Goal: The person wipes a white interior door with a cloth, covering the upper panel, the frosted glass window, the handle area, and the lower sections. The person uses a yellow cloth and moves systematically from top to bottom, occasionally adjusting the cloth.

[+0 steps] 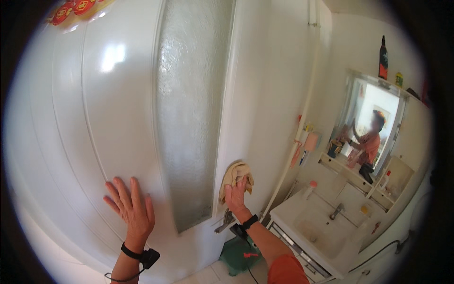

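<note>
A white door (120,135) with a tall panel of textured glass (193,106) fills the left and middle of the view. Flat against its white surface, left of the glass, rests my left hand (133,209), fingers spread and holding nothing. My right hand (236,197) presses a crumpled beige cloth (236,175) to the white door edge right of the glass. Just below that hand is a metal door handle (224,223), partly covered by the wrist. Both wrists wear black bands with small devices.
A white washbasin (315,230) with a metal tap (337,210) stands at the right under a mirror (372,120) and a shelf with toiletries. A pale pipe (292,149) runs up the wall. A green plastic object (237,255) sits on the floor below the handle.
</note>
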Demonstrator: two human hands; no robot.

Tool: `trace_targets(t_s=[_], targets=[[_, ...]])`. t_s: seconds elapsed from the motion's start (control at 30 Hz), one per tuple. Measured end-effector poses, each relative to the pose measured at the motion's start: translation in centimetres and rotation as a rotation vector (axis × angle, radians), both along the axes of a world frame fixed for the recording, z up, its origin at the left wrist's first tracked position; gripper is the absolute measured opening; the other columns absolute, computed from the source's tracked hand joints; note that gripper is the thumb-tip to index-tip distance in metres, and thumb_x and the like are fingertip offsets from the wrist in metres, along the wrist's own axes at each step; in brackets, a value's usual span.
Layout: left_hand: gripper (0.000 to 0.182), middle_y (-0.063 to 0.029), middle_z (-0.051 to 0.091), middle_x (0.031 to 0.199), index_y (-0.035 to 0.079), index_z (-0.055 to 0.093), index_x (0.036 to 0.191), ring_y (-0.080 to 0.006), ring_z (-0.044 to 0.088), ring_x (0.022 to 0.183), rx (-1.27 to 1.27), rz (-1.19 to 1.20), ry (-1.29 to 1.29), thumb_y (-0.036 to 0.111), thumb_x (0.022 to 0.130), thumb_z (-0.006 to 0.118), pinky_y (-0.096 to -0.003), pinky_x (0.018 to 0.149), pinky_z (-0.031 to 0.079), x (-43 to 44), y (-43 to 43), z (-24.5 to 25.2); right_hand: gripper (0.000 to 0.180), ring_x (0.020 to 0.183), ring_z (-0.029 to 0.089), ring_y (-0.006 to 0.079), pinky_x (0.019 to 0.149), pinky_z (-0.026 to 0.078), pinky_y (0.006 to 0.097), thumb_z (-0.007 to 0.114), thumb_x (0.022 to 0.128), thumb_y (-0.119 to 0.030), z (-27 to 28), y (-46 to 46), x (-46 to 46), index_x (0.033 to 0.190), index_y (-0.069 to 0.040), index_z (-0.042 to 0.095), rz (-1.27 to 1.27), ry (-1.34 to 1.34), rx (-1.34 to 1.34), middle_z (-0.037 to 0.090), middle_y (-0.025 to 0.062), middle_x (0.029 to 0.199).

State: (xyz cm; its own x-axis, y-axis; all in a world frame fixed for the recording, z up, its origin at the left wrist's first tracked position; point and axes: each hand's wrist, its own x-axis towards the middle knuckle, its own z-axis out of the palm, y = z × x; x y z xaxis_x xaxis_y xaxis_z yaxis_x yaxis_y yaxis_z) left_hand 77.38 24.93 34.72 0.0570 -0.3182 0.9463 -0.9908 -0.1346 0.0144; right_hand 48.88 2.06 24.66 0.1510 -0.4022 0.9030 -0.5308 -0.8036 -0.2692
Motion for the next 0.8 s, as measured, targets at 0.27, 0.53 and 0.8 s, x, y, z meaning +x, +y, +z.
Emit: trace_targets(t_s=[0.27, 0.53, 0.8], targets=[[0.066, -0.0290, 0.015, 0.166, 0.005, 0.036, 0.155, -0.0528, 0.006, 0.153, 0.048, 0.137, -0.010, 0.041, 0.101, 0.047, -0.0681, 0.118, -0.002, 0.2, -1.3, -0.9, 0.047, 0.142, 0.023, 0.0569, 0.119, 0.015, 0.0642, 0.050, 0.099, -0.018, 12.9, -3.9, -1.8, 0.136, 0.012, 0.050, -0.015, 0.034, -0.165, 0.035, 0.0340, 0.150], [0.069, -0.0286, 0.017, 0.165, 0.007, 0.035, 0.157, -0.0530, 0.012, 0.152, -0.051, 0.281, -0.072, 0.053, 0.107, 0.023, -0.0661, 0.120, 0.002, 0.4, -2.6, -1.0, 0.054, 0.145, 0.025, 0.0544, 0.120, 0.023, 0.0562, 0.046, 0.103, -0.028, 38.0, -8.2, -2.9, 0.136, 0.015, 0.052, -0.153, 0.095, -0.571, 0.035, 0.0416, 0.148], [0.065, -0.0285, 0.018, 0.165, 0.008, 0.033, 0.158, -0.0513, 0.014, 0.152, -0.131, 0.369, -0.126, 0.047, 0.107, 0.029, -0.0637, 0.121, 0.005, 0.2, -3.4, -0.7, 0.058, 0.142, 0.028, 0.0552, 0.120, 0.023, 0.0573, 0.036, 0.107, -0.036, 55.2, -11.5, -1.5, 0.134, 0.012, 0.054, -0.062, -0.098, -0.690, 0.039, 0.0392, 0.148]])
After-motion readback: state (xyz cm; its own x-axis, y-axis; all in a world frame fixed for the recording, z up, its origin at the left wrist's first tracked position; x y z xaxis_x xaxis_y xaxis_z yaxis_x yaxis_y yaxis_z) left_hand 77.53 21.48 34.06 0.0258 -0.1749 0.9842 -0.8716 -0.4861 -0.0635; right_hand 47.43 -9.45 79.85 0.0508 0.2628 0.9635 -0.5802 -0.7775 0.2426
